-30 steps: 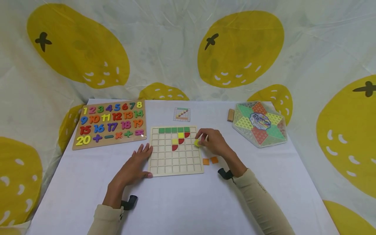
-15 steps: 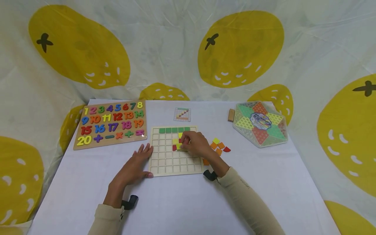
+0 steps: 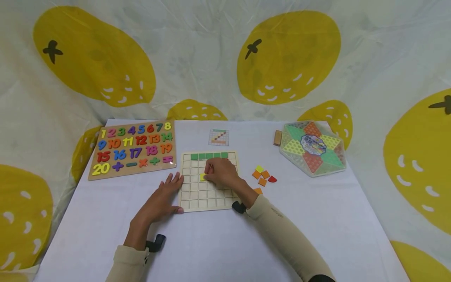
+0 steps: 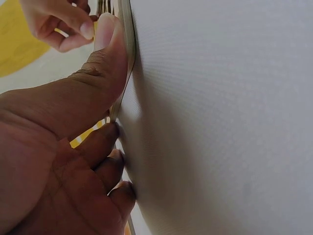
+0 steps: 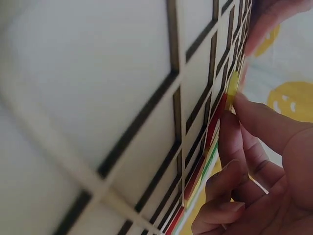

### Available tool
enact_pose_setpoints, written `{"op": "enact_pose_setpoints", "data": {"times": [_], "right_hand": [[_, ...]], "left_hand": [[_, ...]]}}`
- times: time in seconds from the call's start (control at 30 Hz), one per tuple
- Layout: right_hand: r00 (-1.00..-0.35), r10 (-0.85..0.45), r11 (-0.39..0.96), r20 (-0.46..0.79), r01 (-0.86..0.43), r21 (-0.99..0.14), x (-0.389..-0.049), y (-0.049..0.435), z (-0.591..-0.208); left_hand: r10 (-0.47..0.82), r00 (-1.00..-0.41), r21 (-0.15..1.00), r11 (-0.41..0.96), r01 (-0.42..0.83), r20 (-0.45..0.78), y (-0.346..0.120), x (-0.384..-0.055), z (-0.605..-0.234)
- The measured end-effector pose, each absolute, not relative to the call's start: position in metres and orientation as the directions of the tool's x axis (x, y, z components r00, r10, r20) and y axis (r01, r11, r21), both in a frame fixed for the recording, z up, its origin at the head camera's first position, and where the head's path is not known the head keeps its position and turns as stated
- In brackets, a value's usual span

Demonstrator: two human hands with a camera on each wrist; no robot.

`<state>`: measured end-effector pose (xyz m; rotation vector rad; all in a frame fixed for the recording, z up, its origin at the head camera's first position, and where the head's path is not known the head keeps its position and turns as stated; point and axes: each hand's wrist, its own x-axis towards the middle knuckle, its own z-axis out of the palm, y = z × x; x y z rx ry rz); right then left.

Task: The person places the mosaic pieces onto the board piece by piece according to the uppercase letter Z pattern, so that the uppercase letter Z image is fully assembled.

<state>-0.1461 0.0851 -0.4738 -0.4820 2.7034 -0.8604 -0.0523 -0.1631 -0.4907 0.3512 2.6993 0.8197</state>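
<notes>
Leftmost I read the number board [image 3: 128, 170], its raised numerals running 1 to 20, then plus, minus, times, plus and equals signs. My left hand [image 3: 160, 203] lies spread along the near-left edge of the grid board [image 3: 210, 194], thumb and fingertips touching it, gripping nothing; I judge that board stiff and light enough to slide unless steadied there. The yellow tile [image 3: 202, 177] is over the grid, left of centre, pinched by thumb and fingers of my right hand [image 3: 222, 173]; I cannot tell whether it is seated. It looks thin, rigid, light and perhaps slick, so I would take it by opposite edges, flat. Farther right lie a loose red piece [image 3: 272, 179] and an orange tile [image 3: 262, 182], likely to handle alike. Lettering on the right sleeve [image 3: 282, 225] and on the star board [image 3: 312, 145] is too small to read.
</notes>
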Motion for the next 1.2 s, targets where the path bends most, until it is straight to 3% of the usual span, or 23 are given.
{"op": "enact_pose_setpoints", "data": {"times": [0.3, 0.53, 1.2], "right_hand": [[-0.899, -0.407, 0.776, -0.164, -0.245, -0.581, -0.145, 0.081, -0.474], [-0.892, -0.427, 0.733, -0.145, -0.248, -0.634, -0.143, 0.099, -0.47], [-0.972, -0.207, 0.73, -0.11, -0.078, -0.679, -0.12, 0.212, -0.45]], "left_hand": [[0.31, -0.926, 0.577, 0.806, 0.134, -0.218, -0.162, -0.053, -0.491], [0.305, -0.925, 0.58, 0.806, 0.122, -0.229, -0.161, -0.053, -0.49], [0.313, -0.928, 0.568, 0.81, 0.148, -0.205, -0.164, -0.052, -0.49]]}}
